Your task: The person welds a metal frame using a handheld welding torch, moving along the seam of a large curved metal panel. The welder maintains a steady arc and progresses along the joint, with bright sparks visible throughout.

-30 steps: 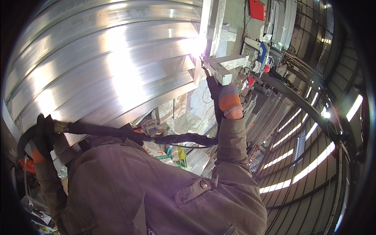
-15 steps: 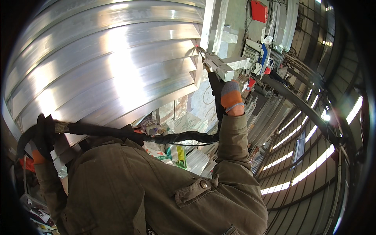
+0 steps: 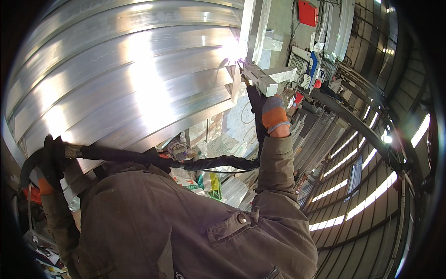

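Observation:
My right hand [image 3: 275,114], in a grey and orange glove, is closed around the black handle of a welding torch [image 3: 260,80] with a silver box-shaped body. The torch tip meets the end of the ribbed aluminium panel [image 3: 104,88] beside an upright metal bar [image 3: 251,28]. A bright white-violet arc [image 3: 231,50] glares there and hides the joint. From the torch handle a black sleeved cable [image 3: 213,162] runs left across my front. At far left, my left hand [image 3: 52,160], in a dark glove with an orange cuff, is closed on that cable.
A red box-like thing [image 3: 307,13] lies beyond the bar. A blue and white device [image 3: 310,69] stands right of the torch. Under the cable are plastic bags [image 3: 186,179] and a yellow-green packet [image 3: 214,186]. Long metal profiles [image 3: 320,139] lie to the right.
At the torch tip, a small reddish glow has become a bright arc, slightly above where the glow was. Both hands, the torch and the cable have hardly moved.

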Motion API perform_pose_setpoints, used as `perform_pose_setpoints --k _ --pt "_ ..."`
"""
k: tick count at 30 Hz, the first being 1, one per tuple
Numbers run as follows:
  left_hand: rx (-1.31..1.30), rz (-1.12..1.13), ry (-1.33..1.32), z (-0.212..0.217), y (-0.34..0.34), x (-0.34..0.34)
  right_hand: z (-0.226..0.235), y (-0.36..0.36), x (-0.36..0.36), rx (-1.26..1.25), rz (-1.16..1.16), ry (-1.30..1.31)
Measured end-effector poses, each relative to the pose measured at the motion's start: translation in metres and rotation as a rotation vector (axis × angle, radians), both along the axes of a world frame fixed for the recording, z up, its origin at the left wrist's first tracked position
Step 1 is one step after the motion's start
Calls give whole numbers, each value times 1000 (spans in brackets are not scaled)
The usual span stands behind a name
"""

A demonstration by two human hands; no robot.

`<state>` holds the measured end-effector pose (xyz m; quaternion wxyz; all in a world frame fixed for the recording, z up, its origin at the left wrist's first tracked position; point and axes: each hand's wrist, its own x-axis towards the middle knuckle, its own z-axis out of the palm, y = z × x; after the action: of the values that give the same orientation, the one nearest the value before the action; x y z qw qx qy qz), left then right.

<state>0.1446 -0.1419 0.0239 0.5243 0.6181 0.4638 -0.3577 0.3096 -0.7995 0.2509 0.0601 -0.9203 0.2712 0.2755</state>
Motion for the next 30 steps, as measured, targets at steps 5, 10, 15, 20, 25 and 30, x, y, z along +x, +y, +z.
perform_pose_setpoints --k 5,10,15,20,25,30 --pt "-5 17 1 -3 2 -3 -8 -14 -5 -18 15 -18" --pt "-6 25 2 -5 4 -5 -13 -25 -9 -23 11 -18" --pt "-6 32 6 -7 4 -5 -12 -28 -10 -14 26 -15" --pt "-9 38 6 -9 4 -4 -9 -26 -12 -4 59 -16" --pt "-9 44 11 -12 5 -4 -8 -27 -14 -16 27 14" --pt "-6 58 28 -10 5 -2 -8 -30 -17 -15 39 1"
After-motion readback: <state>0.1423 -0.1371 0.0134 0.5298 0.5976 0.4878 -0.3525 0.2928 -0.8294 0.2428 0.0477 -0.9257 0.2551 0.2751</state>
